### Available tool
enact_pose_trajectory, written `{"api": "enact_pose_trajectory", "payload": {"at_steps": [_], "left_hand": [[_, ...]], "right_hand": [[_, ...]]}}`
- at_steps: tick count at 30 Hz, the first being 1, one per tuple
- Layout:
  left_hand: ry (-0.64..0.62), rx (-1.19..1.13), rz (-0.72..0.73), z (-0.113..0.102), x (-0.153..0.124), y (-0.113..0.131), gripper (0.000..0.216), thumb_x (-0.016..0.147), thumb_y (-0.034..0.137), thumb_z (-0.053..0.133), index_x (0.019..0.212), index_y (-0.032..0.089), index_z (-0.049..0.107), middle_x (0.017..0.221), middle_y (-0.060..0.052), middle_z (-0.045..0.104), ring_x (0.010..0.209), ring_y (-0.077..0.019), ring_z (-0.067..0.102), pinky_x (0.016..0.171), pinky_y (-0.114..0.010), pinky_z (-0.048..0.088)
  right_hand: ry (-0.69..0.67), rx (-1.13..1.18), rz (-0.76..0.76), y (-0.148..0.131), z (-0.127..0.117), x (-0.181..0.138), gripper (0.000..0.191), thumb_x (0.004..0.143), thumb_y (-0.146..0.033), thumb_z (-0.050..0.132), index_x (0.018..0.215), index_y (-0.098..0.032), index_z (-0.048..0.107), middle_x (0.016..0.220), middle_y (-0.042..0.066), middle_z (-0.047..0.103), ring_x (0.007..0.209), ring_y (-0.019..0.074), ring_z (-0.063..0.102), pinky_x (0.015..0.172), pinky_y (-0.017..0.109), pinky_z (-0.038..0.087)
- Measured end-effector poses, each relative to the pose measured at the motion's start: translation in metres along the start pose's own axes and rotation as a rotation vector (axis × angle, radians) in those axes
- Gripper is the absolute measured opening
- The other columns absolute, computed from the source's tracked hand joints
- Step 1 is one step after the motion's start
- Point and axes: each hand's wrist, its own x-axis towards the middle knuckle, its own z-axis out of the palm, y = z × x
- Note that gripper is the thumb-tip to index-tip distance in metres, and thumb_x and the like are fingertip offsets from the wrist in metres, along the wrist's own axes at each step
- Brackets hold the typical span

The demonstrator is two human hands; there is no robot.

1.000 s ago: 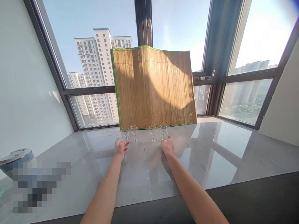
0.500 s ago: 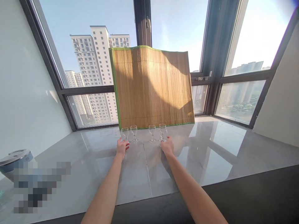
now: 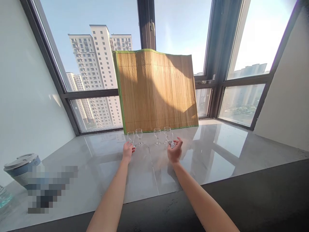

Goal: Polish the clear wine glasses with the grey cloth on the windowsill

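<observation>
Several small clear stemmed glasses stand in a row on the glossy grey stone sill [image 3: 217, 151], just in front of a bamboo mat. My left hand [image 3: 127, 151] reaches to the leftmost glass [image 3: 131, 136], fingers together at its foot. My right hand [image 3: 175, 152] is curled round the stem and foot of the nearest right-hand glass [image 3: 170, 136], knuckles raised off the sill. Between them stand two glasses [image 3: 139, 134] [image 3: 157, 133], and another glass [image 3: 166, 130] stands just behind the held one.
The green-edged bamboo mat [image 3: 156, 90] leans upright against the window frame [image 3: 146, 25] behind the glasses. A lidded cup [image 3: 20, 166] sits at the far left beside a blurred patch. A dark strip [image 3: 265, 196] runs along the sill's near edge. White walls close both sides.
My right hand has lifted and curled more tightly round its glass, turning it slightly. My left hand edged closer to the leftmost glass. The view shifted a little to the left.
</observation>
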Motion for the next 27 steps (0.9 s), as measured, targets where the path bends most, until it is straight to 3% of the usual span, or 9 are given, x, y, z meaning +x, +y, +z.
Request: {"api": "enact_pose_trajectory", "payload": {"at_steps": [3,9,18,22,27], "left_hand": [[0.014,0.005,0.023,-0.003,-0.002,-0.002,0.054,0.076,0.021,0.064,0.127,0.020,0.044,0.132,-0.014,0.052,0.065,-0.0063,0.062,0.055,-0.020,0.049],[-0.051,0.083,0.066,-0.002,-0.004,-0.003,0.059,0.074,0.022,0.066,0.128,0.021,0.045,0.138,-0.015,0.048,0.065,-0.0059,0.061,0.055,-0.019,0.047],[0.015,0.140,0.096,0.001,-0.002,-0.003,0.049,0.071,0.026,0.067,0.117,0.021,0.052,0.097,-0.003,0.060,0.054,-0.0048,0.052,0.051,-0.019,0.041],[0.072,0.335,0.173,0.007,-0.004,-0.002,0.036,0.069,0.024,0.067,0.104,0.021,0.060,0.082,0.001,0.059,0.057,-0.0084,0.053,0.054,-0.020,0.040],[0.028,0.552,0.288,0.015,-0.008,0.000,0.015,0.070,0.023,0.063,0.085,0.020,0.065,0.077,-0.001,0.061,0.067,-0.0143,0.056,0.064,-0.024,0.042]], "right_hand": [[-0.013,0.030,-0.129,-0.005,0.001,-0.003,0.054,0.079,-0.024,0.046,0.131,-0.022,0.031,0.105,0.005,0.060,0.090,0.0191,0.060,0.074,0.026,0.045],[-0.198,0.013,-0.254,-0.001,0.010,-0.009,0.047,0.077,-0.022,0.048,0.123,-0.023,0.040,0.102,0.003,0.062,0.084,0.0179,0.061,0.072,0.026,0.045],[-0.328,-0.022,-0.301,0.006,0.020,-0.006,0.046,0.073,-0.018,0.048,0.119,-0.024,0.045,0.096,0.001,0.062,0.079,0.0171,0.060,0.068,0.025,0.043],[-0.351,-0.063,-0.321,0.006,0.025,-0.004,0.047,0.071,-0.016,0.048,0.118,-0.023,0.046,0.094,0.001,0.063,0.077,0.0170,0.060,0.068,0.025,0.042],[-0.369,-0.086,-0.324,0.005,0.026,0.000,0.058,0.070,-0.013,0.049,0.126,-0.021,0.039,0.094,0.001,0.064,0.077,0.0176,0.061,0.068,0.026,0.041]]}}
